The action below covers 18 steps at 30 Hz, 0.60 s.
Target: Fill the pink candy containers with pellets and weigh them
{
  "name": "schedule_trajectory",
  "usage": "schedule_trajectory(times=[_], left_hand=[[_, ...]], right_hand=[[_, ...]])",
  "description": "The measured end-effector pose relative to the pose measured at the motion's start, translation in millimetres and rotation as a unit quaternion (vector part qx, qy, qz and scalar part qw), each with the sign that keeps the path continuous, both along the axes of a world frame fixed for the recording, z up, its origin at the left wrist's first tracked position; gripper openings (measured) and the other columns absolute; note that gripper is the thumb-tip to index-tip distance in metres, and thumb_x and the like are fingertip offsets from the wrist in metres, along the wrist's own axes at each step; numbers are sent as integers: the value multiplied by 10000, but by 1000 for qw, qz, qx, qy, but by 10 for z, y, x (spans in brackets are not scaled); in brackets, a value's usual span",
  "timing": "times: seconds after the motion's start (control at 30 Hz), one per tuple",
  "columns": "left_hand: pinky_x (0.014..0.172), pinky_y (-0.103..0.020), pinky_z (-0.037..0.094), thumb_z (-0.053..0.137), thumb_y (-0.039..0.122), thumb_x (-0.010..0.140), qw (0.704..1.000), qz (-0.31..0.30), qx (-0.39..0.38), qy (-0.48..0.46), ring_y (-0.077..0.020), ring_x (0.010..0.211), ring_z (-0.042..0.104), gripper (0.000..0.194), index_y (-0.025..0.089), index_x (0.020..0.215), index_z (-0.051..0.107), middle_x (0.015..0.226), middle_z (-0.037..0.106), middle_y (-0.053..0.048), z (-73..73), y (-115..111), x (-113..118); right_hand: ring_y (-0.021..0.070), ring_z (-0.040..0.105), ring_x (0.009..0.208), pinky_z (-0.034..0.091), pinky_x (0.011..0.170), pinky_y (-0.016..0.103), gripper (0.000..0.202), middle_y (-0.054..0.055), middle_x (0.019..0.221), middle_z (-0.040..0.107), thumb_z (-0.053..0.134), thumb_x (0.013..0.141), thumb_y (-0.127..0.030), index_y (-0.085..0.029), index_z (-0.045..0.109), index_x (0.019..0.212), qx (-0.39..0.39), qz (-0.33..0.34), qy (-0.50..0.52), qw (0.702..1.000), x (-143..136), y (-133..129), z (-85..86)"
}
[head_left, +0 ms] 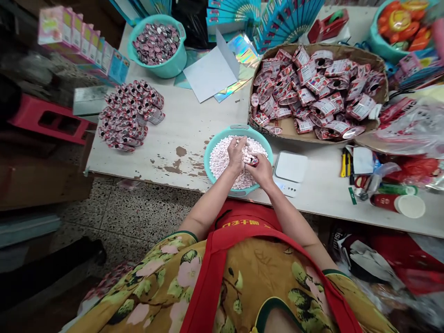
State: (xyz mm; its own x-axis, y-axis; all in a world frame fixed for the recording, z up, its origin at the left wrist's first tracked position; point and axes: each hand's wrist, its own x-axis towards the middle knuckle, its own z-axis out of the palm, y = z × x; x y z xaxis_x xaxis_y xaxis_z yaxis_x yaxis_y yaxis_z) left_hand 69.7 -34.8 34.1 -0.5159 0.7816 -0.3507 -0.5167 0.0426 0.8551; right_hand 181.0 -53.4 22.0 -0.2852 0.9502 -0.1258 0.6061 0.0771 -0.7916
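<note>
Stretching over a speckled tile floor (pixel 104 199), the white worktable (pixel 194 115) had scuffed brown patches near its front edge. At the far left stood a pink plastic stool (pixel 29 113); on the table came a tight cluster of small printed containers (pixel 128 115), then a turquoise tub (pixel 169 70) of round metallic caps (pixel 156 44) and a folded white card (pixel 210 74). A second turquoise tub (pixel 207 162), full of small white pellets (pixel 222 152), sat at the front edge before the person. Over it, the left hand (pixel 236 155) had its fingers bent beside the container's mouth; I couldn't tell whether it gripped anything. The right hand (pixel 261 169) was closed around one small printed container (pixel 254 160), held above the pellets between both hands. Further right lay a cardboard tray (pixel 287 128) heaped with similar containers, a digital scale (pixel 291 167) just beside the tub, and a tipped-over red paper cup (pixel 383 201).
</note>
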Motion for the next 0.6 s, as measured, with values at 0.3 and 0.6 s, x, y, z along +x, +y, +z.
schedule_trajectory(times=[0.3, 0.6], left_hand=[[576, -212, 456, 775, 478, 795, 997, -42, 36, -45, -86, 521, 535, 383, 206, 883, 521, 596, 547, 66, 40, 113, -244], [525, -200, 437, 776, 436, 789, 994, -91, 38, -35, -79, 495, 534, 383, 212, 894, 484, 607, 540, 79, 94, 147, -279]], right_hand=[[276, 648, 992, 510, 929, 426, 367, 58, 1046, 705, 714, 669, -306, -207, 670, 1020, 3, -25, -18, 1000, -202, 94, 48], [260, 655, 988, 504, 968, 438, 414, 56, 1050, 701, 723, 644, -331, -202, 707, 1037, -9, -98, 47, 994, -255, 63, -16]])
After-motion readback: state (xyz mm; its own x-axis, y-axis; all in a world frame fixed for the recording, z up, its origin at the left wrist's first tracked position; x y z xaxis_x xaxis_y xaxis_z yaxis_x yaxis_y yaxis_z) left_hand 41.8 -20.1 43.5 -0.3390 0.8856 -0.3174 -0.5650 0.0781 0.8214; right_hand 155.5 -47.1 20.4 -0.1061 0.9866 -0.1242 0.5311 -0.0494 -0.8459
